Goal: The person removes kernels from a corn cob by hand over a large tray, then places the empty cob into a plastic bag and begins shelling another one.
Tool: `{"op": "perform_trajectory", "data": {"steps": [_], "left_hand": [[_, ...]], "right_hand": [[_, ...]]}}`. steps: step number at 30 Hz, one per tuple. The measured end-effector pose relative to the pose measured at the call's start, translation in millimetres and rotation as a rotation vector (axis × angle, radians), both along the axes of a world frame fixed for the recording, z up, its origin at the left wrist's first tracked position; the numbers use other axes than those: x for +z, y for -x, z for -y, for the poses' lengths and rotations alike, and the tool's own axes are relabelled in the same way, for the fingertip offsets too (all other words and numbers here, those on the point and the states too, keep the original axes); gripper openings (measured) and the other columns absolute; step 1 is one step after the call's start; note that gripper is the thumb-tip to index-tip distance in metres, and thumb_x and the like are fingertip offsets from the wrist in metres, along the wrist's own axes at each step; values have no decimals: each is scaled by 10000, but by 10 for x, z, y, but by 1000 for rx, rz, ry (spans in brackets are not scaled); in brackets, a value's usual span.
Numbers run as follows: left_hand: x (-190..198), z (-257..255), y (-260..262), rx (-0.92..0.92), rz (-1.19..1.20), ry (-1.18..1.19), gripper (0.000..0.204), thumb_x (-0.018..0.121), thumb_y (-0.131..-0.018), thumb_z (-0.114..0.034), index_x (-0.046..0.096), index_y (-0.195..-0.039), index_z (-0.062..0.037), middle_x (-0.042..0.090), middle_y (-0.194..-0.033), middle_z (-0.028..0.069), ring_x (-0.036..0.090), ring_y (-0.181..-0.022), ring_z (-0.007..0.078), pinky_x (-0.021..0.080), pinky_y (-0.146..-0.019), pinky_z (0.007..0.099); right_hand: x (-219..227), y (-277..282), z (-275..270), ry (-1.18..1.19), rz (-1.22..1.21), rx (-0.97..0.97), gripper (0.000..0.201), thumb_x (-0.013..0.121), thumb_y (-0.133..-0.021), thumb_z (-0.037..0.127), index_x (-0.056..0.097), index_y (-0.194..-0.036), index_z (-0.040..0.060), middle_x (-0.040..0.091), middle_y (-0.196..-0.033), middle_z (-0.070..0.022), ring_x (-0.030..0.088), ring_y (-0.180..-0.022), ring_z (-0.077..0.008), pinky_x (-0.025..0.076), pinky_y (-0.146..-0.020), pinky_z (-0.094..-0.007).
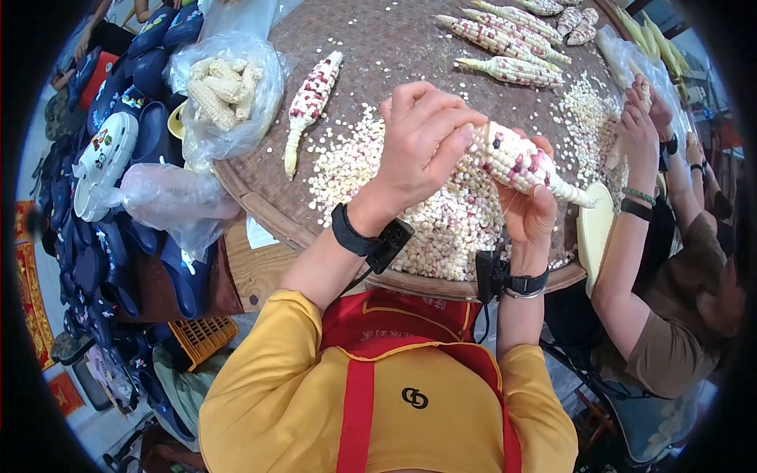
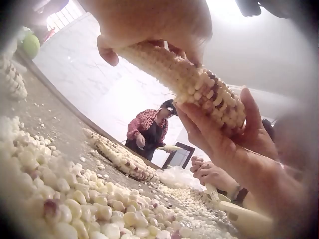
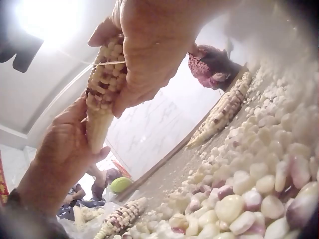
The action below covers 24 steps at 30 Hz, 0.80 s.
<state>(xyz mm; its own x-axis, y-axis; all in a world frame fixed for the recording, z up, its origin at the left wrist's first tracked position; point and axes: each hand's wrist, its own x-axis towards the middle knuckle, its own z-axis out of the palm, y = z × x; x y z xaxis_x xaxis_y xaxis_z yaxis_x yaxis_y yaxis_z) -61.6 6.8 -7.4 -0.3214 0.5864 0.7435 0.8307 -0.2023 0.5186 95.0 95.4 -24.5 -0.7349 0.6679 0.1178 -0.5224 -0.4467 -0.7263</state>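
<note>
While both hands [image 1: 418, 146] [image 1: 527, 219] grip, the corncob [image 1: 516, 162] lies between their fingers [image 1: 462, 118].

The left forearm [image 1: 335, 248] slants toward the far right, the left hand [image 1: 422, 142] raised, back upward, fingers [image 1: 448, 118] bent. The right forearm [image 1: 520, 319] points far; the right hand [image 1: 527, 214] sits nearer, thumb and fingers curled.

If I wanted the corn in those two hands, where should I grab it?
Probably the corn ear by its narrow pale tail, coming from the person's right side. That end tapers like a handle and sticks out past the right hand, while the left hand covers the opposite end.
</note>
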Motion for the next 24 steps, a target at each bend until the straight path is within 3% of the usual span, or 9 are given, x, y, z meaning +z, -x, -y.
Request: {"op": "perform_trajectory", "data": {"steps": [2,10,12,15,17,24], "left_hand": [[-24,-7,1,-17,39,-30,119,560,-770,-162,641,-847,-119,571,-858,-5,427,-918,208,284,-782,341],[-37,-16,-57,36,95,28,148,546,-798,-203,634,-836,-91,569,-840,25,427,-896,231,301,-775,360],[-81,-19,-49,126,44,14,126,567,-789,-197,627,-809,-88,557,-811,24,422,-874,241,302,-766,362],[-15,9,-51,184,-26,-83,78,586,-773,-160,618,-782,-89,543,-787,21,414,-858,247,301,-759,363],[24,32,-60,195,-51,-88,62,593,-766,-148,616,-775,-91,540,-784,21,413,-856,246,300,-758,362],[34,38,-57,156,-30,-11,111,613,-764,-175,633,-805,-74,543,-824,45,393,-892,241,315,-792,349]], "right_hand": [[87,29,34,131,-121,36,592,664,-612,24,395,-1133,107,443,-1201,-137,363,-1205,-319,352,-994,-448],[38,60,13,-20,-140,28,614,656,-585,3,401,-1132,111,448,-1209,-149,322,-1233,-332,277,-1024,-487],[45,67,25,-36,-142,36,620,657,-585,4,398,-1138,111,446,-1212,-150,318,-1236,-331,270,-1026,-490],[76,85,80,-12,-161,43,617,676,-608,52,386,-1151,96,451,-1200,-160,366,-1205,-325,326,-995,-483],[90,46,59,224,-40,137,616,695,-632,112,374,-1156,68,458,-1183,-168,432,-1151,-308,396,-942,-469],[66,37,37,43,57,61,637,721,-616,153,379,-1141,38,462,-1173,-167,479,-1100,-283,434,-911,-423]]}}
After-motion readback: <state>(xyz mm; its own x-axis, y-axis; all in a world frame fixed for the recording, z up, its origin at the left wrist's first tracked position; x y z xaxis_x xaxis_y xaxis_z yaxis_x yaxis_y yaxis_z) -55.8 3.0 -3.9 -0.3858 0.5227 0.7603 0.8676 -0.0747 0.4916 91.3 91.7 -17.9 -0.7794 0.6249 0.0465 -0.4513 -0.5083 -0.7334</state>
